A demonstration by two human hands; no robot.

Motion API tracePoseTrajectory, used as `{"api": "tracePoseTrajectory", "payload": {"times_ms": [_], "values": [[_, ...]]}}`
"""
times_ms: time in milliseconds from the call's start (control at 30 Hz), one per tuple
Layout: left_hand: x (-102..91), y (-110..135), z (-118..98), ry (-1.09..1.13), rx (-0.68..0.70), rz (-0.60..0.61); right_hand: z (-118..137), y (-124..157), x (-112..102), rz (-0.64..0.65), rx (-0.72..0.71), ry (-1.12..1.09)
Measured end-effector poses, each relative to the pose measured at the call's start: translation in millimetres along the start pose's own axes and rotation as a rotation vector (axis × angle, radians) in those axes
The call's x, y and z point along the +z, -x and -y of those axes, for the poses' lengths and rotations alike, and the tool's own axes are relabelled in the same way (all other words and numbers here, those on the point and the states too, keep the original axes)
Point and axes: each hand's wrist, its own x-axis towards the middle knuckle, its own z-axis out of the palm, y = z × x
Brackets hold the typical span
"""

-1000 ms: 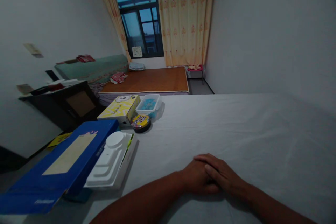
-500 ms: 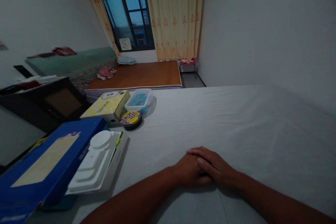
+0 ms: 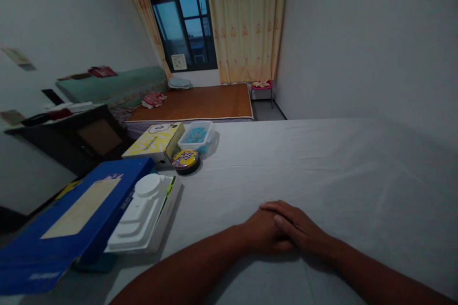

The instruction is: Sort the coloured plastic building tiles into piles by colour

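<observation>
Clasped together, my two hands rest on the white cloth-covered table (image 3: 250,181), right of centre and low in the view. My right hand (image 3: 305,231) lies over my left hand (image 3: 263,231), its fingers and thumb closed around it. The fingers of my left hand are curled and partly hidden beneath the right one. No object shows in either hand. Nearest to the left forearm is a white box (image 3: 166,221) with a stepped white plastic piece (image 3: 138,214) on top.
At the left lie a large blue box (image 3: 107,186), a yellow-and-white box (image 3: 155,143), a round tin (image 3: 186,161) with a yellow lid and a clear tub (image 3: 196,136) of small blue pieces. Beyond stand a dark cabinet (image 3: 78,152), a bed (image 3: 207,102) and a pink stool (image 3: 262,86).
The view has turned slightly left, so the room and boxes appear shifted to the right. My hands stay clasped on the table.
</observation>
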Motion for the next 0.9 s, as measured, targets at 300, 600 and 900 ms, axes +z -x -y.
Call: {"api": "tracePoseTrajectory", "payload": {"times_ms": [300,600,900], "values": [[3.6,-0.6,5.1,-0.029,0.025,0.007,1.8,0.0,0.6,0.003,0.019,0.002],[3.5,0.9,3.7,-0.025,0.012,0.001,0.3,0.1,1.7,-0.007,0.027,-0.011],[2.4,-2.1,1.5,-0.019,-0.053,0.016,4.0,-0.4,0.7,-0.010,0.040,0.000]]}}
